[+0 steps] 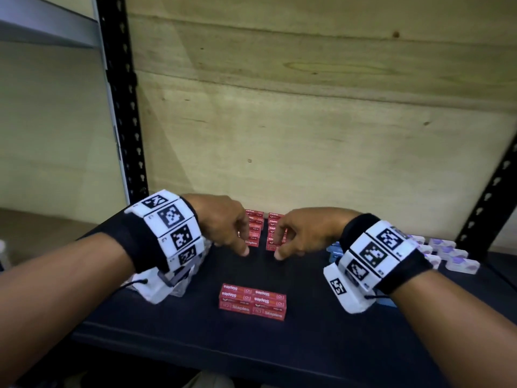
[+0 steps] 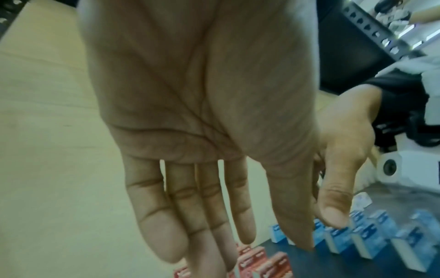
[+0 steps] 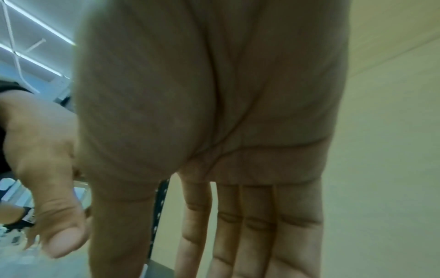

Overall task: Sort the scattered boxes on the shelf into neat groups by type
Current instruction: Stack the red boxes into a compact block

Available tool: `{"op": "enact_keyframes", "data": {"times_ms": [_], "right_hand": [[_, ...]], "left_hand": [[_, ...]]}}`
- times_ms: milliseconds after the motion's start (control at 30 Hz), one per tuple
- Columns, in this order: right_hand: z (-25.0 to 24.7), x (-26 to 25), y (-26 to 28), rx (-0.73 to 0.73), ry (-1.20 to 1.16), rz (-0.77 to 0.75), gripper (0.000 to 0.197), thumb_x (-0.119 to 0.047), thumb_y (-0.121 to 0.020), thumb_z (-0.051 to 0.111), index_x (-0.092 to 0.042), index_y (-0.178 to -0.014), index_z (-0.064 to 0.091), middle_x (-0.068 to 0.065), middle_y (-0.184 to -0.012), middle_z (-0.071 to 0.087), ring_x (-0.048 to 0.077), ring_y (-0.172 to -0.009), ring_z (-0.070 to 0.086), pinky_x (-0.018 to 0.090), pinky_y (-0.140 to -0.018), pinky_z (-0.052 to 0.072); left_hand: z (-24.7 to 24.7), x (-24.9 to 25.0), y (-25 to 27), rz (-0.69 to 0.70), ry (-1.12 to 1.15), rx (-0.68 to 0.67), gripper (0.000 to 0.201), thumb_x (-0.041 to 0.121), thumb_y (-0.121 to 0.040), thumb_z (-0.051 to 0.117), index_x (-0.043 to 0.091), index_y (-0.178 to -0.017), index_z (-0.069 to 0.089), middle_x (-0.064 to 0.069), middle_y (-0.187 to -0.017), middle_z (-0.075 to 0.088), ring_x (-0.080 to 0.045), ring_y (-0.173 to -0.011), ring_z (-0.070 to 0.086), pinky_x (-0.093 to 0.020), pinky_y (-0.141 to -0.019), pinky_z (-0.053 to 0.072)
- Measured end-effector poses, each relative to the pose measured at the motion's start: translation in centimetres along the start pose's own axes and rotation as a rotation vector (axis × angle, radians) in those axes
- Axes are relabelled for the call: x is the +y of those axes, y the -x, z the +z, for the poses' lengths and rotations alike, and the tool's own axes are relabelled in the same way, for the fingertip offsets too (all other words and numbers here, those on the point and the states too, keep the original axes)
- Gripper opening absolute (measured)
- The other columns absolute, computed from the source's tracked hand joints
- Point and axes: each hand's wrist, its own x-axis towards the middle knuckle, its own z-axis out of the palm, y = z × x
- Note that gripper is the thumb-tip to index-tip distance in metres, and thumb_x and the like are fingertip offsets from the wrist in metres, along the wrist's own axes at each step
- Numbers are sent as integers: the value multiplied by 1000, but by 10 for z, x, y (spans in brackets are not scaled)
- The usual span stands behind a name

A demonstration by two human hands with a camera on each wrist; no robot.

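Two rows of small red staple boxes stand at the back middle of the dark shelf (image 1: 307,345), the left row (image 1: 255,228) and the right row (image 1: 272,219). My left hand (image 1: 223,228) hangs beside the left row, fingers pointing down and straight (image 2: 190,188), holding nothing. My right hand (image 1: 299,233) hangs beside the right row, also with straight empty fingers (image 3: 238,206). Whether the fingertips touch the boxes is hidden. A tidy block of red staple boxes (image 1: 251,302) lies nearer me, between my wrists. Red boxes (image 2: 262,259) show below my left fingertips.
Blue boxes (image 1: 334,252) stand in rows behind my right wrist, also seen as blue boxes (image 2: 371,235). White and purple boxes (image 1: 453,256) sit at the far right. A plywood back panel (image 1: 307,107) closes the shelf. Black uprights stand at left (image 1: 123,107) and right (image 1: 489,200).
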Motion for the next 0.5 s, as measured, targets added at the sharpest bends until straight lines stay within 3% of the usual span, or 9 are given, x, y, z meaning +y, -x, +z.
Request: {"op": "enact_keyframes", "data": {"times_ms": [133, 233, 367, 500], "right_hand": [[-12, 12, -17, 64, 27, 45, 28, -42, -85, 73, -27, -108, 65, 3, -88, 74, 16, -78, 65, 30, -76, 51], [-16, 17, -30, 58, 76, 84, 28, -38, -84, 76, -26, -107, 66, -3, -78, 69, 14, -76, 63, 27, -70, 47], [-13, 20, -47, 65, 139, 92, 29, -29, -85, 75, -15, -110, 69, -7, -70, 61, 15, -76, 60, 32, -82, 51], [-8, 24, -61, 36, 184, 108, 24, -23, -86, 74, -14, -107, 71, -4, -74, 64, 19, -84, 66, 37, -87, 54]], "left_hand": [[-14, -4, -26, -28, -79, 113, 23, 43, -82, 74, 27, -98, 71, 9, -96, 68, -11, -89, 64, -32, -85, 52], [-17, -4, -48, -58, -146, 116, 15, 34, -81, 76, 25, -93, 73, 9, -92, 68, -10, -84, 61, -28, -76, 50], [-13, -4, -73, -89, -206, 69, 10, 18, -79, 76, 20, -89, 76, 6, -89, 73, -15, -86, 69, -32, -80, 57], [-6, 0, -93, -121, -294, 32, 11, 20, -83, 75, 18, -93, 72, 4, -96, 71, -16, -91, 67, -27, -71, 50]]}}
